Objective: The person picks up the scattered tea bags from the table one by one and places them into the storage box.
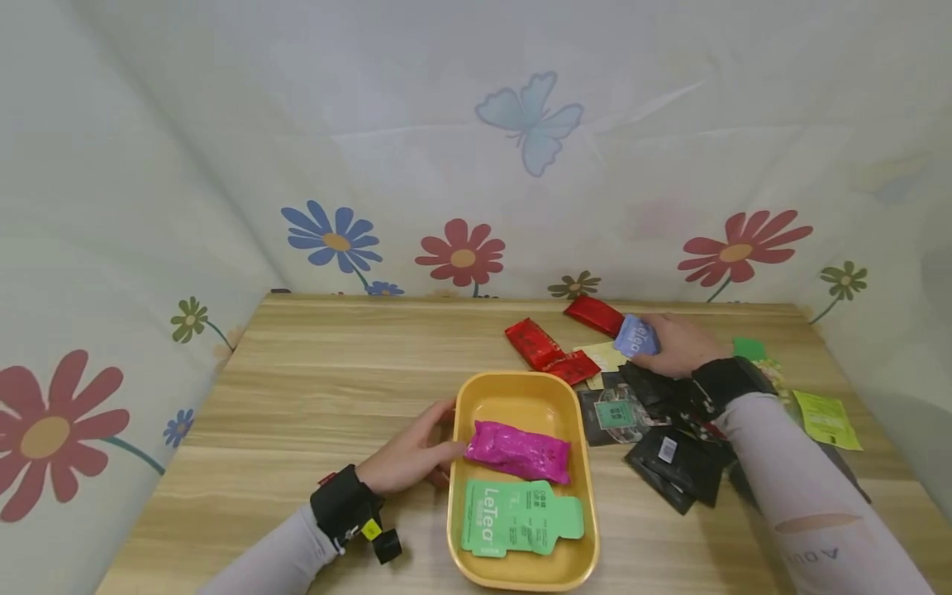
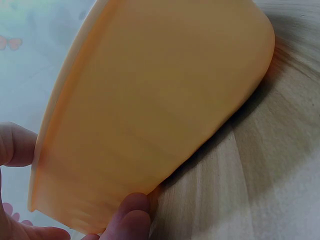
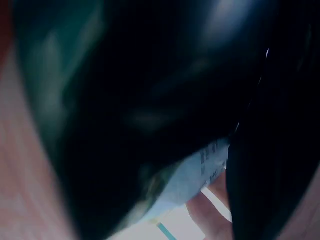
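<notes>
Left hand (image 1: 412, 446) sits at the left side of the yellow tray (image 1: 509, 403), gripping it: thumb at the rim, fingers against the outer wall low down, per the left wrist view. Tray is the landmark, its long axis running near to far on the wooden table (image 1: 335, 372). Inside it, pink packet (image 1: 516, 450) lies crosswise around the middle; green LeTea packet (image 1: 513, 516) lies flat in the near half. Red packets (image 1: 534, 343) lie beyond the tray's far right corner, one of them farther off. Black packets (image 1: 680, 467) overlap in a loose pile to the tray's right. Blue LeTea packet (image 1: 635, 337) is up and right of the tray, outside it, pinched by the right hand (image 1: 680, 343); its long axis is hard to call, since fingers cover part of it. Key relation: tray lies to the left of the right hand and nearer the person, with the pile's edge and the lower red packets roughly between. Right hand is at the blue packet; left is well apart from it. Packet sticks out on the tray-facing side of the right hand, at the fingertips. Lime packet (image 1: 825, 417) lies farthest right of the tray.
</notes>
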Demonstrator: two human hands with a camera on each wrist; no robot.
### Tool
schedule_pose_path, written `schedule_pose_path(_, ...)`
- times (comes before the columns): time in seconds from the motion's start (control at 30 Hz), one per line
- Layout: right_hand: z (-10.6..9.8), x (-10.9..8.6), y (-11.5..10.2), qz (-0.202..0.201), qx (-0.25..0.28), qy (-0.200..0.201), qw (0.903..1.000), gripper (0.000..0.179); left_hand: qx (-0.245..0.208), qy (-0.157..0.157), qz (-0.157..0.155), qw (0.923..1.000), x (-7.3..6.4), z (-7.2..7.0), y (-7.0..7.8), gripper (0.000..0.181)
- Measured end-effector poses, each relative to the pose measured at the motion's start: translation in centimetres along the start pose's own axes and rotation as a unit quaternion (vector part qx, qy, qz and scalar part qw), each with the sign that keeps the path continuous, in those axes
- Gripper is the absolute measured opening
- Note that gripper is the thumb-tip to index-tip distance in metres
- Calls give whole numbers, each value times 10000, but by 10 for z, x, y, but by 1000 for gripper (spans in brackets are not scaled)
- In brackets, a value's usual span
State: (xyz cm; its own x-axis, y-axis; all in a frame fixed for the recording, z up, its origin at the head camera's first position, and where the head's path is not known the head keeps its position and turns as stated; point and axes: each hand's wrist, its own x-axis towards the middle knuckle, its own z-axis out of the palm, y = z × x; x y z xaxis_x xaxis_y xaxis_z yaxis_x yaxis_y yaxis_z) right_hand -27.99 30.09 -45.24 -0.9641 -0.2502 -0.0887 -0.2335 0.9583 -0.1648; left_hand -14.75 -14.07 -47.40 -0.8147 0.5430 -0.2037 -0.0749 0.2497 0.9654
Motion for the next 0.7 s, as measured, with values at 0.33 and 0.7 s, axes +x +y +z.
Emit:
schedule_pose_path(0.33,0,-3,-2,91,123,-9,9999,90,-15,-20,15,10000,1,0,-2,71)
schedule_pose_path(0.7,0,-9,-3,-30,564,984,9935,79,53,5,11,10000,2,-1,-4,73)
